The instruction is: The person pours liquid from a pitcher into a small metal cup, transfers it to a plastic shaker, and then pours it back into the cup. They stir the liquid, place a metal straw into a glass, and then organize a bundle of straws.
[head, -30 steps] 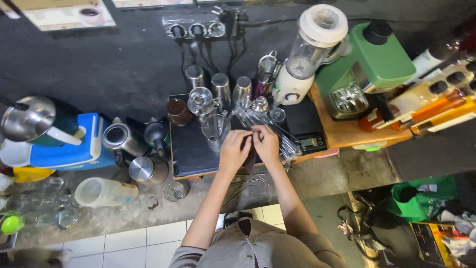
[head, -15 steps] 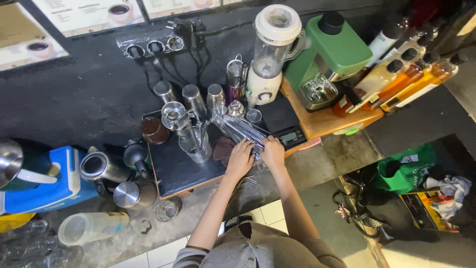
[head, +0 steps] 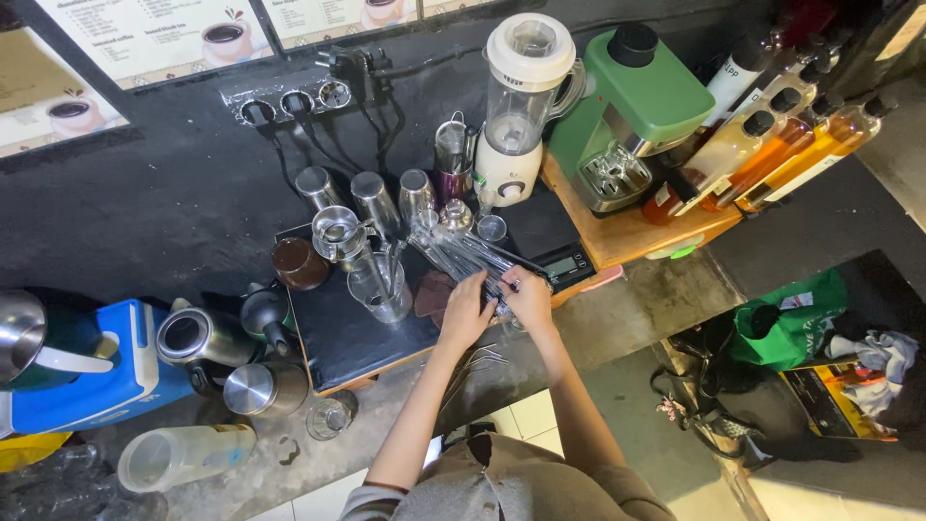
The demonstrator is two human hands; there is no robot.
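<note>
**Both hands on a bundle of clear plastic at a crowded drinks counter**

A crinkled bundle of clear plastic sleeves (head: 473, 259) lay slanting across the right part of a flat black rectangular tray (head: 333, 333), and both hands met on its near end. The left hand (head: 467, 315) curled over the bundle with fingers bent around it; the right hand (head: 529, 294), just beside it, pinched the same end, though how tightly either closed could not be told. Left of the bundle on the tray stood a clear glass tumbler (head: 378, 287) and, farther left, a round brown cup (head: 299, 262). Along the tray's far edge stood a row of shiny steel cups (head: 374, 197). Behind the tray's right corner rose a white blender with a clear jug (head: 522, 104), and right of that a green espresso machine (head: 642, 108) on a wooden board. At the tray's right edge sat a small black digital scale (head: 562, 261). Well left of the tray were a steel kettle (head: 201, 337) and a blue plastic box (head: 96, 384).
</note>
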